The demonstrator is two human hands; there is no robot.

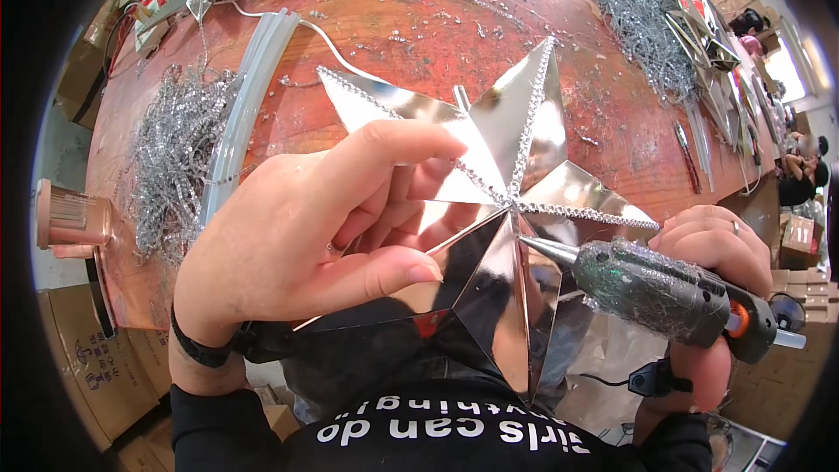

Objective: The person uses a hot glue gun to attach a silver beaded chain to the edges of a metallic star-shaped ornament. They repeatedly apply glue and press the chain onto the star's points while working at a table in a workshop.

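Note:
A mirror-like silver five-pointed star (516, 135) stands out over the table's near edge, its lower points above my lap. Strips of rhinestone trim (529, 118) run along its upper-left, upper and right ridges to the centre; the lowest ridge is bare. My left hand (323, 218) is over the star's left side, thumb and index finger apart, the other fingers curled, with nothing visible between them. A dark, glue-smeared hot glue gun (651, 288) is in my right hand (717, 245). Its metal nozzle points at the lowest ridge, just below the centre; whether it touches I cannot tell.
Piles of silver rhinestone chain (179, 153) lie at left and far right (647, 31). Beside the left pile is a bundle of translucent glue sticks (253, 105). A pinkish cup (74, 217) stands at the left edge. Tweezers (686, 156) and more silver pieces (734, 87) lie right.

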